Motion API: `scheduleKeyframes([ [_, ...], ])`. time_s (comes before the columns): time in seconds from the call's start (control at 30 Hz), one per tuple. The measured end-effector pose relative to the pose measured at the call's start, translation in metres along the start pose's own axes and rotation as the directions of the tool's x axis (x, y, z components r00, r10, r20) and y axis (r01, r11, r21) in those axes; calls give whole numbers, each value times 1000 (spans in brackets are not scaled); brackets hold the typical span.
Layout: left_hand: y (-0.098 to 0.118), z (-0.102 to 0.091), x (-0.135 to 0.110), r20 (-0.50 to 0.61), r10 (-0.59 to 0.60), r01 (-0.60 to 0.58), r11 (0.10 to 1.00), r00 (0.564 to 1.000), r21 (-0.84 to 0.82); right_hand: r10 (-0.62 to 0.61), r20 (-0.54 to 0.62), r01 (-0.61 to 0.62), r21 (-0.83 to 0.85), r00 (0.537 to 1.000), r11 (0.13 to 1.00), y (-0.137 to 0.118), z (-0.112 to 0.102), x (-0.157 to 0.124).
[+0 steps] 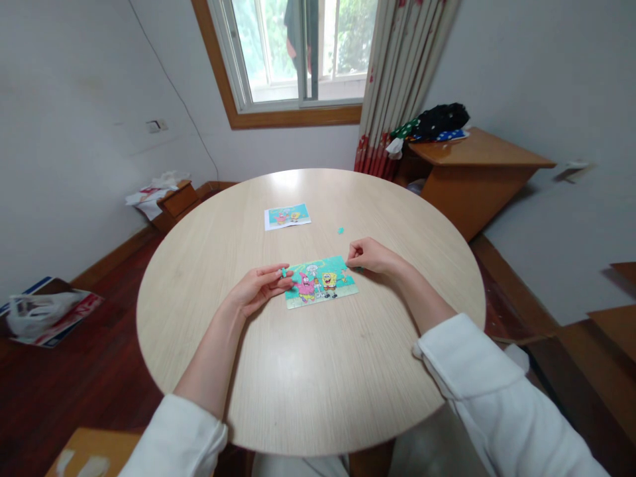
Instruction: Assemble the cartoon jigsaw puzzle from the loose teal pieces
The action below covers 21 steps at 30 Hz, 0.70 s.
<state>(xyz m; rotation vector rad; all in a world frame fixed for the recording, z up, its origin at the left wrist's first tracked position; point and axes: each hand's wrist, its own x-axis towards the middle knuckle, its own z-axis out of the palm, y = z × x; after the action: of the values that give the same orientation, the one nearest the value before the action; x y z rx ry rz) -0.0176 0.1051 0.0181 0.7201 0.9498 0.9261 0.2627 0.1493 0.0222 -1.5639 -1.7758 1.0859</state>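
Observation:
A cartoon jigsaw puzzle [320, 286] in teal, pink and yellow lies nearly assembled-looking on the round table [318, 371]. At its left edge is my left hand [259, 285], palm partly turned up, with a small teal puzzle piece [284, 272] between its fingers. My right hand [371, 256] rests by the puzzle's upper right corner, thumb and forefinger pinched together; what they grip is hidden. A bit of teal shows beneath that hand. Beyond it lies one loose teal puzzle piece [340, 230].
A printed picture [288, 216] of the same cartoon scene lies farther back on the table. Behind stand a window and a curtain [397, 73]. To the right is a wooden desk [477, 149] with dark cloth on it; bags and papers [47, 311] sit at the left.

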Motion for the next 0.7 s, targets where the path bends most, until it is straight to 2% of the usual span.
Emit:
scheduleKeyframes([
  [0.13, 1, 1, -1, -5, -2, 2, 1000, 1000, 1, 4, 1, -4, -33, 1000, 999, -4, 0, -2],
  [0.3, 2, 4, -2, -24, -9, 9, 1000, 1000, -3, 6, -10, -6, 49, 1000, 999, -8, 2, -5],
  [0.47, 2, 5, -3, -28, -7, 7, 1000, 1000, 0, 6, 19, -5, -38, 1000, 999, -6, 4, -2],
  [0.7, 2, 4, -2, -22, -6, 6, 1000, 1000, -2, -5, 27, 6, -29, 1000, 1000, -5, 4, 0],
])
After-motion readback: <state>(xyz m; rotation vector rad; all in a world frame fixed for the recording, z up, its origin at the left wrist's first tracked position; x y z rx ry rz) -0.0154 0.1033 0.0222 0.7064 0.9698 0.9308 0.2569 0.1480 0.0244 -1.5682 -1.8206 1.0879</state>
